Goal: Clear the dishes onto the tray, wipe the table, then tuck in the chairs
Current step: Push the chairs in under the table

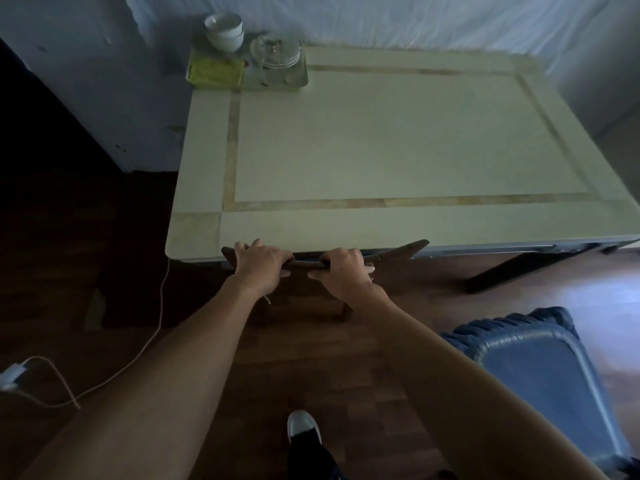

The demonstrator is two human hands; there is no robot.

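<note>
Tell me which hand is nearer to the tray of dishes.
Left. The left hand grips the chair back toward the table corner below the tray; the right hand grips the same rail further right, so further away.

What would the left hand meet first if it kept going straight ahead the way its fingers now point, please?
The left hand grips the chair back with its fingers pointing toward the table. Going straight on, it would probably meet the table's near edge first, though the gap between them is hard to judge.
</note>
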